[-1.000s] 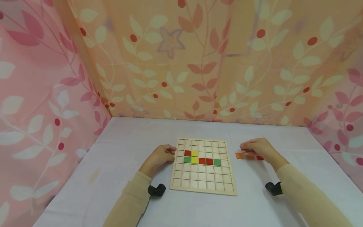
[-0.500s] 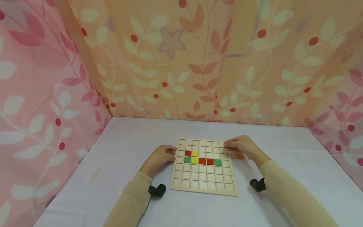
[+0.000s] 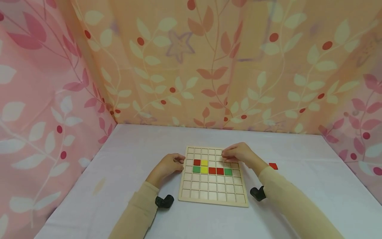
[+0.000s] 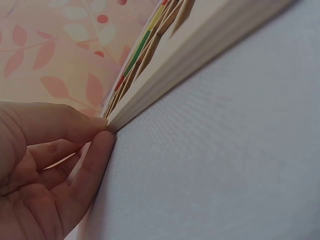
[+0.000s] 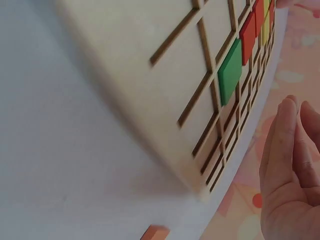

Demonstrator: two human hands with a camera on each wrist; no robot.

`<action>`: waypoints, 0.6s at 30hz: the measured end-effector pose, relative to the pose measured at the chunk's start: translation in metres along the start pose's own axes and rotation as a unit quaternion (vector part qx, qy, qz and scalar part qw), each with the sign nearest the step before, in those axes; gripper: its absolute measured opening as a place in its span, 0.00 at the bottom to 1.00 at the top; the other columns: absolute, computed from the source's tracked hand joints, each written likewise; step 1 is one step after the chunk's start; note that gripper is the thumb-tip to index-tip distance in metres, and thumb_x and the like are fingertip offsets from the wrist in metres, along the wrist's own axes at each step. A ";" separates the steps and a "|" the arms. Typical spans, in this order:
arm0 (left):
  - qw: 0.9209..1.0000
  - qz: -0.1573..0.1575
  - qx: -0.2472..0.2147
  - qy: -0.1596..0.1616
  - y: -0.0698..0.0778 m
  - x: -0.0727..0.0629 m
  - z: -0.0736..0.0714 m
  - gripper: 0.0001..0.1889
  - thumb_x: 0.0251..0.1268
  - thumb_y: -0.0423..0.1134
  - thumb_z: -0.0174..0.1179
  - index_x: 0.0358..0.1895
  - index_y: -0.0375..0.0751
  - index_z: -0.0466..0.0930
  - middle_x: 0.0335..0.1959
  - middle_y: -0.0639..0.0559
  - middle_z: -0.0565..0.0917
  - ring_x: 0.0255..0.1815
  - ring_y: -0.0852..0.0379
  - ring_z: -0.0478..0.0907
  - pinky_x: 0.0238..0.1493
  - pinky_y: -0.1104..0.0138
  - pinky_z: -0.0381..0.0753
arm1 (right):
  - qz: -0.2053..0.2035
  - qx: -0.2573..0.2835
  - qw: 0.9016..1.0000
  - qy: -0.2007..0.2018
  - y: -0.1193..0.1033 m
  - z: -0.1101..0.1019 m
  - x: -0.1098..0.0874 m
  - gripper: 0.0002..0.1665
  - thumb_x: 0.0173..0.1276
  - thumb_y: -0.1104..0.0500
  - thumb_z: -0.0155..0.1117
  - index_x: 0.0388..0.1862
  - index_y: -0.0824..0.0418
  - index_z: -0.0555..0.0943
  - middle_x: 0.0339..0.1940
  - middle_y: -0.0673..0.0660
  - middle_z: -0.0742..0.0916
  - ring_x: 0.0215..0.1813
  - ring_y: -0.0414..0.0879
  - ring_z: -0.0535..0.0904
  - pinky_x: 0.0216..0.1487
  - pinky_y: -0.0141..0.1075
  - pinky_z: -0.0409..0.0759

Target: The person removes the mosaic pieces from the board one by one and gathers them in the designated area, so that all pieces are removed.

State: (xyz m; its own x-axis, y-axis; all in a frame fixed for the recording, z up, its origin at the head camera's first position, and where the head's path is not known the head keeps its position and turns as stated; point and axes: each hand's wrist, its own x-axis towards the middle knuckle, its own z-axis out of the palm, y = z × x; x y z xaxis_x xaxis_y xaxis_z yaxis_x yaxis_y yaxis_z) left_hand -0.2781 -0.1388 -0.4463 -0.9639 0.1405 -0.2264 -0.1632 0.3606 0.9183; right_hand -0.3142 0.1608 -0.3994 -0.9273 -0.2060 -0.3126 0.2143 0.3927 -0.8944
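Observation:
A square wooden grid board [image 3: 213, 186] lies on the table with red, yellow and green square tiles in two of its rows. At its left edge is my left hand [image 3: 168, 166]; in the left wrist view the thumb [image 4: 65, 122] and a finger pinch the board's edge. Over the board's upper right part is my right hand [image 3: 240, 154], thumb and fingers close together above the cells. Whether a tile sits between those fingertips cannot be made out in either view. A green tile [image 5: 230, 72] shows near the right hand in the right wrist view.
A loose red tile [image 3: 273, 166] lies on the white tablecloth [image 3: 134, 142] right of the board. An orange tile [image 5: 156, 233] lies beside the board in the right wrist view. Flowered cloth [image 3: 179, 83] hangs behind and at both sides.
My right hand has moved left from the loose tiles to over the upper right of the board. The red tile shows again, and the arm now covers the orange ones. The left hand stays put.

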 end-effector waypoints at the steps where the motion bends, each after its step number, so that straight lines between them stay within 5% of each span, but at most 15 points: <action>1: 1.000 0.000 0.000 -0.001 0.000 0.000 0.000 0.23 0.53 0.20 0.60 0.56 0.29 0.79 0.43 0.43 0.80 0.37 0.56 0.77 0.39 0.68 0.84 | -0.003 -0.003 1.000 -0.002 -0.001 0.002 0.001 0.21 0.68 0.61 0.66 0.53 0.75 0.81 0.33 0.54 0.90 0.32 0.39 0.87 0.41 0.34 0.87; 18: 1.000 -0.005 0.006 0.000 0.000 0.000 0.000 0.23 0.53 0.21 0.61 0.56 0.30 0.79 0.44 0.43 0.81 0.38 0.56 0.78 0.41 0.66 0.85 | 0.013 -0.013 1.000 -0.018 -0.012 0.037 0.008 0.14 0.67 0.63 0.66 0.47 0.72 0.85 0.30 0.56 0.90 0.30 0.42 0.86 0.42 0.37 0.87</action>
State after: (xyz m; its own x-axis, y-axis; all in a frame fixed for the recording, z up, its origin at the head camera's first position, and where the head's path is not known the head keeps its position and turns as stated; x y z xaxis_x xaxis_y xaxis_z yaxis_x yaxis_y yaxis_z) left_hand -0.2777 -0.1385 -0.4464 -0.9622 0.1373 -0.2354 -0.1700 0.3726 0.9123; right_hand -0.3130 0.1215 -0.4032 -0.9097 -0.2271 -0.3477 0.2299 0.4219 -0.8770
